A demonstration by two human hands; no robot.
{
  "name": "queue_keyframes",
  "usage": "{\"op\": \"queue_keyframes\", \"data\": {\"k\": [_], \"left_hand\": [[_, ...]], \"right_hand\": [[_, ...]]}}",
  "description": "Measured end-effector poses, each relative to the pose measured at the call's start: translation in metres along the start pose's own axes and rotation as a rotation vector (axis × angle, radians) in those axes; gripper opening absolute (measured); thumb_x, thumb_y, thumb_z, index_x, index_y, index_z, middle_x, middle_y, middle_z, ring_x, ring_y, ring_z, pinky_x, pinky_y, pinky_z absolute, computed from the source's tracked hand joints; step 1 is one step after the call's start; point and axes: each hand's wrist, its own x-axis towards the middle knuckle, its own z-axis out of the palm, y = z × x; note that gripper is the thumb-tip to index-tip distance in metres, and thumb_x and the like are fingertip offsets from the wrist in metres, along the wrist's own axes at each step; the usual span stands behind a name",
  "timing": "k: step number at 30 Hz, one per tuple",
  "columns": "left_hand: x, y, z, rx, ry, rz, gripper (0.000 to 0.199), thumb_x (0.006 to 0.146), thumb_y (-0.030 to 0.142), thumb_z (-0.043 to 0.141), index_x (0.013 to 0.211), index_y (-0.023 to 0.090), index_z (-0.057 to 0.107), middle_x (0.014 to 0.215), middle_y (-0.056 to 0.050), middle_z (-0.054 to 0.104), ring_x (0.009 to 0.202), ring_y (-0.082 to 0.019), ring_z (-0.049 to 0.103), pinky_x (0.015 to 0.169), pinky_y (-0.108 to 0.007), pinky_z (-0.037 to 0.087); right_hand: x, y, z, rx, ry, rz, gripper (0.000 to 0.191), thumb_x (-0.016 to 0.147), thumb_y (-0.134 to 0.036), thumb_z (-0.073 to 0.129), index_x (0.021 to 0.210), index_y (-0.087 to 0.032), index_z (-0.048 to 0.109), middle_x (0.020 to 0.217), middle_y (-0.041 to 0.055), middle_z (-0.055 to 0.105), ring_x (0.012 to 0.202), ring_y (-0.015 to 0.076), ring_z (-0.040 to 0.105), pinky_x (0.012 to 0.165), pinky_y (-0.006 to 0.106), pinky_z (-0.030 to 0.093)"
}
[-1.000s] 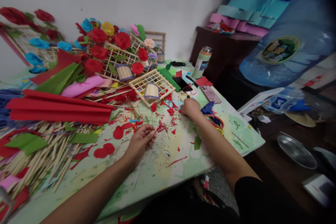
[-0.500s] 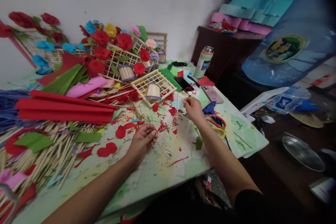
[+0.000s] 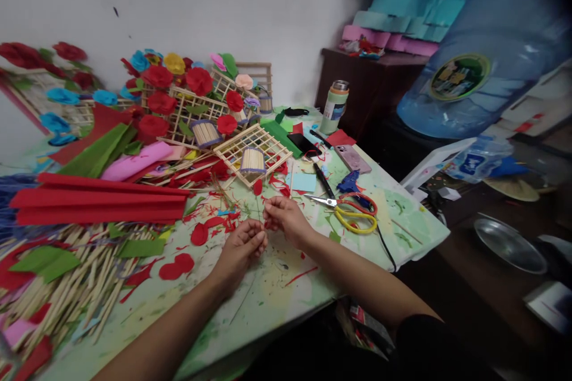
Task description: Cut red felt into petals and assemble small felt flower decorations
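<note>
My left hand (image 3: 243, 245) is closed in a pinch above the near part of the table. From its fingers a thin wire (image 3: 258, 208) sticks up. A small red paper piece (image 3: 258, 187) shows at the wire's upper end; whether it is fixed to the wire I cannot tell. My right hand (image 3: 286, 219) is pinched too, its fingertips beside the wire and close to the left fingers; what it grips is too small to make out. To its right lie scissors (image 3: 333, 202) with orange and yellow handles. Red paper petals (image 3: 176, 266) lie left of my hands.
Bamboo lattices (image 3: 252, 158) with paper flowers (image 3: 199, 81) stand at the back. Folded red paper (image 3: 98, 199) and a heap of thin sticks (image 3: 89, 274) cover the left side. A black pen-like tool (image 3: 323, 180), a phone (image 3: 353, 159) and a bottle (image 3: 335, 108) are rightward.
My right hand has come left and nearer, from beside the scissors to my left hand. The scissors and black tool now show fully. My left hand keeps its pinch; the view has shifted slightly.
</note>
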Motion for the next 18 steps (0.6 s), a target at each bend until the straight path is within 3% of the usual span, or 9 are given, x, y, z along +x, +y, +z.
{"op": "queue_keyframes", "data": {"k": [5,10,12,14,18], "left_hand": [[0.001,-0.001,0.000,0.027,-0.028,-0.040,0.030,0.068,0.032,0.074,0.081,0.017,0.051,0.059,0.003,0.060,0.047,-0.005,0.048,0.046,-0.015,0.034],[0.012,0.007,-0.002,0.048,0.080,-0.067,0.031,0.066,0.031,0.074,0.082,0.016,0.052,0.066,-0.002,0.067,0.047,-0.007,0.054,0.043,-0.015,0.036],[0.023,0.014,0.002,0.104,0.089,-0.114,0.030,0.065,0.030,0.074,0.080,0.016,0.053,0.068,-0.004,0.069,0.047,-0.007,0.055,0.042,-0.015,0.036],[0.039,0.021,0.010,0.198,0.024,-0.165,0.028,0.063,0.028,0.074,0.079,0.015,0.054,0.068,-0.006,0.069,0.048,-0.009,0.057,0.042,-0.016,0.037],[0.080,0.030,0.037,0.305,-0.062,-0.150,0.018,0.064,0.024,0.069,0.072,0.014,0.056,0.063,-0.005,0.066,0.045,-0.010,0.056,0.041,-0.018,0.035]], "right_hand": [[0.001,0.004,-0.004,-0.022,-0.031,0.009,0.028,0.063,-0.037,0.071,0.073,-0.016,0.056,0.054,-0.0068,0.052,0.041,0.0041,0.041,0.041,0.019,0.029],[0.000,-0.010,-0.016,0.044,0.131,-0.093,0.025,0.063,-0.033,0.072,0.070,-0.017,0.055,0.053,-0.0064,0.050,0.042,0.0044,0.038,0.040,0.019,0.027],[-0.001,-0.020,-0.023,0.131,0.169,-0.094,0.025,0.061,-0.031,0.073,0.069,-0.016,0.055,0.053,-0.0061,0.050,0.044,0.0042,0.038,0.040,0.018,0.026],[-0.001,-0.027,-0.030,0.200,0.172,-0.092,0.026,0.060,-0.030,0.075,0.068,-0.016,0.055,0.055,-0.0053,0.051,0.045,0.0040,0.038,0.040,0.017,0.025],[-0.002,-0.036,-0.040,0.252,0.181,-0.125,0.026,0.058,-0.029,0.076,0.068,-0.015,0.056,0.055,-0.0042,0.053,0.046,0.0044,0.041,0.041,0.017,0.026]]}}
